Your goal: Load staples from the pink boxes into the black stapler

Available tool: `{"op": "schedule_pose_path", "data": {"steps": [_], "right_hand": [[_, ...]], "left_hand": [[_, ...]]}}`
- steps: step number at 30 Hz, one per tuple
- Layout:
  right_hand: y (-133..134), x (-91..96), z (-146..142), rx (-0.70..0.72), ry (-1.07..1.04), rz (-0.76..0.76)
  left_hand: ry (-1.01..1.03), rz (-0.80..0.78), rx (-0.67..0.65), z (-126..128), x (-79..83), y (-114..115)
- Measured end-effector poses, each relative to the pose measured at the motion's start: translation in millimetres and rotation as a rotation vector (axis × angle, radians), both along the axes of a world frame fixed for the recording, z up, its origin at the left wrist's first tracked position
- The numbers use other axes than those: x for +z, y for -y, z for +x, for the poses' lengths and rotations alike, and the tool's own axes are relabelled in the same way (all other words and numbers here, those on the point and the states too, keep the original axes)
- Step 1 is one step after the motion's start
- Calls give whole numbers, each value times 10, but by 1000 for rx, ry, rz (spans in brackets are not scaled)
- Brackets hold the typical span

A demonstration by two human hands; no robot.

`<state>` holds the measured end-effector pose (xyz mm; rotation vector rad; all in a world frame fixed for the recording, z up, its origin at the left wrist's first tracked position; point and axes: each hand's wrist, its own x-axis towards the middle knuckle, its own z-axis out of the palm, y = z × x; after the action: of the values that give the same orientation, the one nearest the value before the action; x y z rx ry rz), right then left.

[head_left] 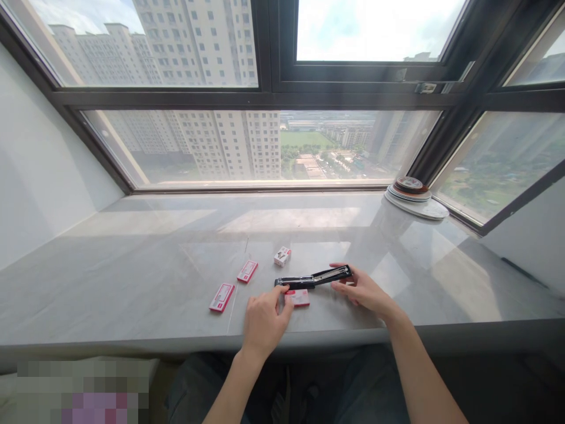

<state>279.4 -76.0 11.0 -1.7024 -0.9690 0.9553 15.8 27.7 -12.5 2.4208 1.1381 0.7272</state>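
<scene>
A black stapler (314,280) is unfolded, its silvery inner rails showing. My left hand (265,321) has its fingertips closed on the left end of the stapler, with the thumb close to a red and white staple box (300,298). The stapler's raised right end rests between the thumb and fingers of my right hand (364,290). That staple box lies flat just in front of the stapler, partly covered by my left hand. Beyond the stapler sits a small white box (282,256) with a dark picture on it.
Two more red and white boxes, one nearer (222,297) and one farther (248,271), lie to the left on the marble-look sill (132,282). A stack of round plates or mats (412,197) stands in the far right corner by the window frame (265,100). The sill's front edge runs below my wrists.
</scene>
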Motion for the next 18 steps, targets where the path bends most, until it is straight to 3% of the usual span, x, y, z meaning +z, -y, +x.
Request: {"op": "schedule_pose_path", "data": {"steps": [3, 7, 14, 18], "right_hand": [[-289, 113, -87, 91, 23, 150], [-584, 178, -274, 202, 165, 229], [-752, 48, -499, 269, 437, 218], [-786, -15, -522, 280, 553, 191]], "left_hand": [[-16, -20, 11, 61, -5, -36], [-23, -13, 3, 91, 14, -64], [-53, -91, -11, 71, 127, -75], [-63, 18, -76, 111, 177, 24]]}}
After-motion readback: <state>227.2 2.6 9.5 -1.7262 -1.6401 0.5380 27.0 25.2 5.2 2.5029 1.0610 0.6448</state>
